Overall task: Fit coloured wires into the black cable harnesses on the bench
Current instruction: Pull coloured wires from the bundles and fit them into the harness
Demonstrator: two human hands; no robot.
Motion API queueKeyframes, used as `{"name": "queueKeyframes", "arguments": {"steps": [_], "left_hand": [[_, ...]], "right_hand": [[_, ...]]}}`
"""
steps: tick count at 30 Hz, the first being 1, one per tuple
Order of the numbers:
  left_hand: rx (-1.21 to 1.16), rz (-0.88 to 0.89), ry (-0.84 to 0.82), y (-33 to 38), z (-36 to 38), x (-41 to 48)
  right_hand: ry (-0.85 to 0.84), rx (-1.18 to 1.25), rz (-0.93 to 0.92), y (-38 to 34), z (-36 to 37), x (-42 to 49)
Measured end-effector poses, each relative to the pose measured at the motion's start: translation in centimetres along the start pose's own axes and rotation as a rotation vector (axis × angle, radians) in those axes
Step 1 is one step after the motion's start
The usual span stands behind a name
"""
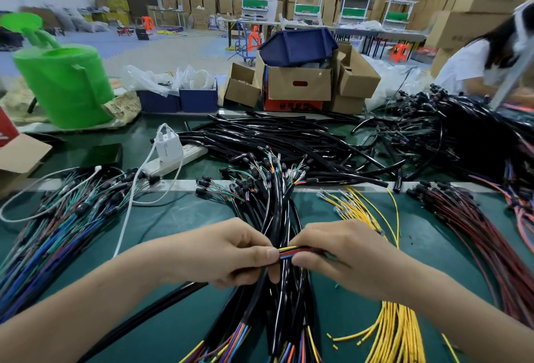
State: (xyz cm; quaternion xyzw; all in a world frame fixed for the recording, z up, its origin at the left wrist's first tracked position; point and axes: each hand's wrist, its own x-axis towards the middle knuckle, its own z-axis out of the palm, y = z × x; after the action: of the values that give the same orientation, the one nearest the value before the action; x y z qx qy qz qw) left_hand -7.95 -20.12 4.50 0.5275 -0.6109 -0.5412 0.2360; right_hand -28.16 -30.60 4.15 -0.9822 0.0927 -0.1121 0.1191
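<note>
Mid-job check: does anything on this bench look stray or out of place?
Two things. A thin white charger cable trails from the white power strip across the multicoloured wire bundle on the left, where it might snag. Short yellow wire scraps lie loose on the green bench beside the yellow wire bundle.

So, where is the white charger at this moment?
In the head view the white charger stands left of centre, plugged into the white power strip, just left of the pile of black tubes.

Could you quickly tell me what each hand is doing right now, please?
Left hand: closed, pinching the coloured wires between thumb and fingers.
Right hand: closed, pinching the same wires from the other side.
</note>
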Motion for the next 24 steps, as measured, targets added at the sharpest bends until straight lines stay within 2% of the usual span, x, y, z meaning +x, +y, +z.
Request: {"name": "queueKeyframes", "arguments": {"steps": [2,6,8,11,14,18,21,24], "left_hand": [[-0.015,-0.019,-0.012,-0.1,0.1,0.1],[-0.070,-0.035,-0.003,0.1,0.3,0.4],[-0.091,-0.031,-0.013,0.3,0.4,0.6],[-0.111,-0.057,-0.019,0.2,0.6,0.8],[-0.160,-0.056,-0.058,0.0,0.8,0.9],[-0.169,-0.065,-0.018,-1.1,0.1,0.6],[-0.171,-0.115,-0.012,-1.9,-0.2,0.4],[-0.106,-0.179,-0.036,-1.7,-0.2,0.4]], "right_hand": [[-0.023,-0.012,0.017,-0.4,-0.3,0.0],[-0.029,-0.273,-0.003,-1.6,-0.4,0.4],[-0.026,-0.305,-0.018,-2.3,-0.4,0.5],[-0.074,-0.248,-0.019,-2.6,-0.1,0.4],[-0.050,-0.212,0.000,-2.0,0.1,0.1],[-0.139,-0.099,0.194,0.8,0.7,-0.4],[-0.173,-0.189,0.317,2.5,1.3,-1.3],[-0.175,-0.436,0.231,2.1,1.2,-1.5]]}}
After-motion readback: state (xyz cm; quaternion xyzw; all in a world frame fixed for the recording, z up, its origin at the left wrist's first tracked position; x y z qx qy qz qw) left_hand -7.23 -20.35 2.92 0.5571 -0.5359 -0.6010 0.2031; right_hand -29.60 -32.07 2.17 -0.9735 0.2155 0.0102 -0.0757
